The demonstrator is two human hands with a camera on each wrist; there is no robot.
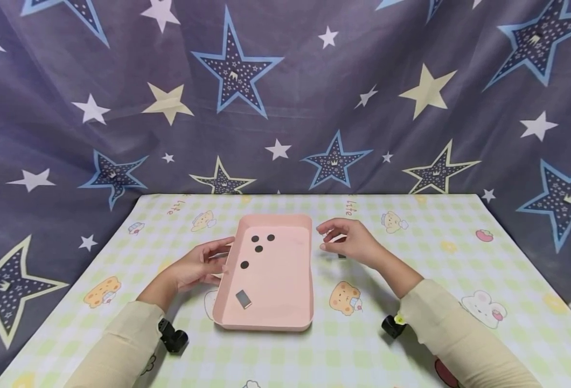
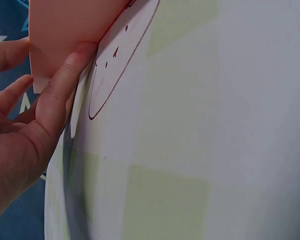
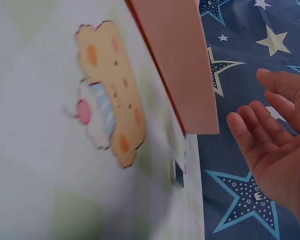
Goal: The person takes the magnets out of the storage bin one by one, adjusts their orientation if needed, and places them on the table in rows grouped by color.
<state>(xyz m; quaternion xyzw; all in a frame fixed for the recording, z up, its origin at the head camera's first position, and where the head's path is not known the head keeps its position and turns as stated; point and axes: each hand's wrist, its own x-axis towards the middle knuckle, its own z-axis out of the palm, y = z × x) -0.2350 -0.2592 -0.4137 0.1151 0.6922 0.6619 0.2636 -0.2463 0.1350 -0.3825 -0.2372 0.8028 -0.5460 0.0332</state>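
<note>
A pink tray [image 1: 278, 280] lies on the table, with several black discs [image 1: 244, 265] and a small grey rectangular piece [image 1: 243, 299] inside. My left hand [image 1: 199, 265] touches the tray's outer left wall; the left wrist view shows the thumb and fingertips of that hand [image 2: 35, 120] against the pink wall [image 2: 65, 30]. Just right of the tray, my right hand [image 1: 355, 242] is raised over the table, fingers loosely bent and holding nothing. Another small dark piece [image 1: 341, 256] lies under it, partly hidden. The right wrist view shows the right hand [image 3: 280, 135] apart from the tray [image 3: 177, 65].
A checked cloth with cartoon prints covers the table [image 1: 363, 345]. A dark curtain with stars [image 1: 285, 108] hangs behind it. Small black devices [image 1: 173, 337] sit at both wrists, by the sleeves.
</note>
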